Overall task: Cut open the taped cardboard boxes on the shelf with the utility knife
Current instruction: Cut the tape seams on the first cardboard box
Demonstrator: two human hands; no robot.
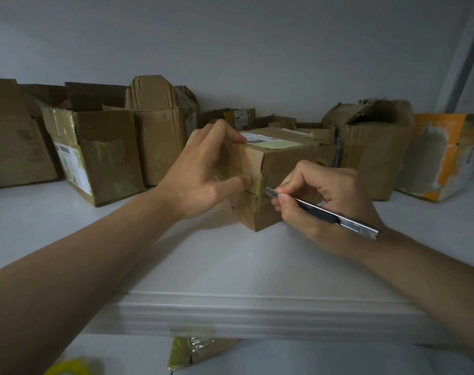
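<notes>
You are in the middle of the cutting step on the small taped box [279, 158], which sits on the white shelf [230, 266] near its front, turned so that one corner faces you; your left hand [203, 169] holds it steady, forefinger hooked over the top edge and thumb pressed flat on the near face, just beside the seam; your right hand [319, 201] grips the utility knife [328, 215] like a pen, fingers curled round the front of the handle, and the blade tip [267, 189] touches the yellowish tape [253, 194] at the corner, about halfway up the side; a dark horizontal line runs across the near face at that height, which I judge to be the flap seam (whether the tape along it is already slit is not clear at this sharpness)

The next move, as I read it, calls for drawing the blade along that seam with shallow pressure, so only tape is cut and not whatever lies inside; your left thumb is close to the blade's path, so shift it above or below the line before you pull; brace the box against sliding, since it stands free of its neighbours

Behind it along the wall stand other boxes, several with flaps already up, such as the open box [103, 158] to the left and the torn box [371, 150] to the right; I would guess those are done, and this one is not yet open
</notes>
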